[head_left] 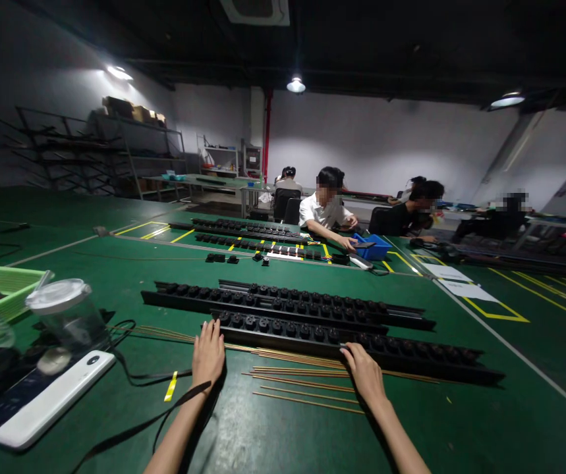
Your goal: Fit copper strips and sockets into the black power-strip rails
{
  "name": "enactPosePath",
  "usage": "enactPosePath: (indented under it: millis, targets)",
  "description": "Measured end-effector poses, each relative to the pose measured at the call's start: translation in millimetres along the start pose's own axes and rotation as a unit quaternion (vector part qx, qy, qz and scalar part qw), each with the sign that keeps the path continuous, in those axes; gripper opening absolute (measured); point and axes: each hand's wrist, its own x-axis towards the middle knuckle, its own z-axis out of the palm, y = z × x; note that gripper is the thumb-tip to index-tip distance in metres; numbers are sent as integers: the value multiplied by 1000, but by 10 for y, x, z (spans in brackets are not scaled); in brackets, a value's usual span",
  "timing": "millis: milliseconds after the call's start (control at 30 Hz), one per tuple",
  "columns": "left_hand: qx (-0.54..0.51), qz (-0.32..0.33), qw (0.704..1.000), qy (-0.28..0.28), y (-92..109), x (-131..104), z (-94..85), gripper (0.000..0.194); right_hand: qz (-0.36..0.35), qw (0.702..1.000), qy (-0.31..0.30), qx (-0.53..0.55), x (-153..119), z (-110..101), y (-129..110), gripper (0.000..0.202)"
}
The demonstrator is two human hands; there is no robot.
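Observation:
My left hand (208,352) lies at the left end of the nearest black rail (441,363), its fingers stretched out and touching the rail's edge. Against the same rail, nearer its middle, rest the fingertips of my right hand (362,368), with its fingers bent close together; whether they pinch anything is too small to tell. Round black parts sit in a row inside this rail. Behind it lie more black rails (174,299) with similar parts. Thin brass-coloured rods (307,382) are spread on the green table in front of the nearest rail, some passing under my hands.
At the left are a white power bank or phone (55,401), a clear lidded cup (68,316), a green basket (10,286) and a black strap (139,428). Across the table, a person in white (319,214) reaches toward a blue bin (371,247); others sit farther right.

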Motion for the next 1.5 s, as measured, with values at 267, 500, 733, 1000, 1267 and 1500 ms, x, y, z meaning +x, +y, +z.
enactPosePath:
  millis: [267, 500, 733, 1000, 1267, 1500]
  targets:
    - [-34, 19, 999, -11, 528, -161, 88, 50, 88, 996, 24, -11, -210, -105, 451, 50]
    - [-51, 36, 998, 13, 443, -63, 81, 45, 129, 991, 29, 31, -194, 133, 117, 54]
    - [-54, 43, 998, 14, 399, -18, 124, 44, 152, 987, 40, 43, -229, 178, -19, 55]
    - [-45, 54, 998, 8, 298, 49, 87, 44, 111, 994, 1, 23, -217, 102, 134, 54]
    - [-17, 59, 998, -5, 230, 125, 3, 40, 71, 997, -15, -12, -141, -81, 347, 54]
    - [-23, 79, 996, -22, 405, 6, 31, 40, 70, 997, -13, -15, -171, -202, 622, 55]
